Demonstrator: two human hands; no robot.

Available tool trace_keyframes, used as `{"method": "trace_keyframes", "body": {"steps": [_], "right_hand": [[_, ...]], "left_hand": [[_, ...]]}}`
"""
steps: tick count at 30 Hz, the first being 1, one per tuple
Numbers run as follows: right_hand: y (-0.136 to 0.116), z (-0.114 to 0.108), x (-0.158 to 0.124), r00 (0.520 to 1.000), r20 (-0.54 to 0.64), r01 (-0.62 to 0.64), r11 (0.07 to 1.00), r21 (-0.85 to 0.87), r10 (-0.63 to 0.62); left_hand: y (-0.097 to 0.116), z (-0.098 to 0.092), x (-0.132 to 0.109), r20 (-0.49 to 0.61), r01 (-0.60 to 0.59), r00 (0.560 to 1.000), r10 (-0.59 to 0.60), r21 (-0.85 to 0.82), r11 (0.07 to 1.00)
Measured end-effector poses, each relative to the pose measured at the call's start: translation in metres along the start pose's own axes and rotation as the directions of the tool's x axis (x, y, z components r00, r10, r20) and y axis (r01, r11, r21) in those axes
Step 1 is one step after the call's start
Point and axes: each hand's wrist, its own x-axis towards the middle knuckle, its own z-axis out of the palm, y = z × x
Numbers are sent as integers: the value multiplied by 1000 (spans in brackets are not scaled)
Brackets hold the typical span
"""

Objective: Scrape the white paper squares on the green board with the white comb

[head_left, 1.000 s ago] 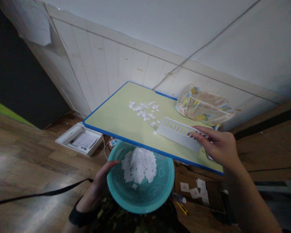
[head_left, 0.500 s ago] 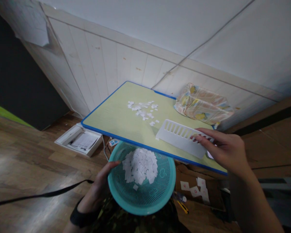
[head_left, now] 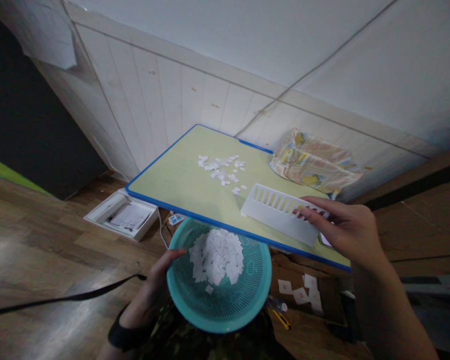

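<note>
My left hand (head_left: 159, 275) grips the rim of a turquoise plastic basket (head_left: 225, 320), its thumb over the edge and the other fingers hidden behind. A heap of small white paper pieces (head_left: 217, 255) lies in the basket, just below the table's front edge. In my right hand (head_left: 348, 230) is a white slotted plastic divider (head_left: 275, 220), pinched near its right end and standing on edge on the yellow-green table (head_left: 172, 170). More white paper scraps (head_left: 219, 170) are scattered on the table, to the left of and beyond the divider.
A patterned cloth bundle (head_left: 315, 165) sits at the table's back right against the wall. Part of a phone-like object (head_left: 325, 241) shows beneath my right hand. On the floor are an open white box (head_left: 122, 217), a cardboard box (head_left: 330, 295) with paper cards and a yellow cutter (head_left: 282, 320).
Almost nothing differs. The view has shifted very slightly; both hands, the basket and the divider stay in place.
</note>
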Motion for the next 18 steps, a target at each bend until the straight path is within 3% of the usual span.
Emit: {"method": "trace_keyframes", "body": {"steps": [9, 13, 18], "right_hand": [[-11, 16, 11, 1000, 14, -10, 999, 42, 9], [2, 5, 2, 997, -62, -34, 999, 23, 35], [20, -2, -19, 1000, 5, -4, 1000, 26, 4]], "left_hand": [[-2, 1, 0, -21, 2, 1000, -2, 4, 1000], [-3, 3, 0, 15, 2, 1000, -1, -4, 1000], [-7, 5, 4, 46, 51, 998, -51, -15, 999]]}}
